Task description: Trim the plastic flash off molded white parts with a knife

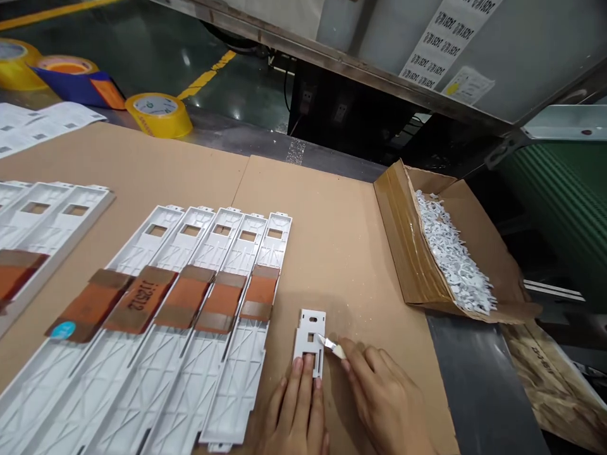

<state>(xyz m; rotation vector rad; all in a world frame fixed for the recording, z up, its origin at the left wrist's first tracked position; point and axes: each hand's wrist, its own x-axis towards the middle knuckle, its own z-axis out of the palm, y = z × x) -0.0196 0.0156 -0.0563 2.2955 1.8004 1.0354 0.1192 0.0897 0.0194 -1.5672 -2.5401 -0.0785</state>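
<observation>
A small white plastic plate [310,325] with cut-out slots lies on the brown cardboard. My left hand [298,404] rests on its lower end, fingers stretched out and pressing down from above. In my right hand [384,395] a knife [332,346] with a pale handle is pinched between thumb and fingers. Its blade tip is at the plate's right side, by the square opening. To the left lie several long white plastic panels [232,385] side by side, with orange-brown blocks [190,297] laid across them.
An opened cardboard box [396,234] on the right holds many small white plastic bits [455,259]. Tape rolls [159,115] and printed sheets [42,123] lie at the back left. More white panels [61,208] are at the far left. A green ribbed belt [564,189] is at the right.
</observation>
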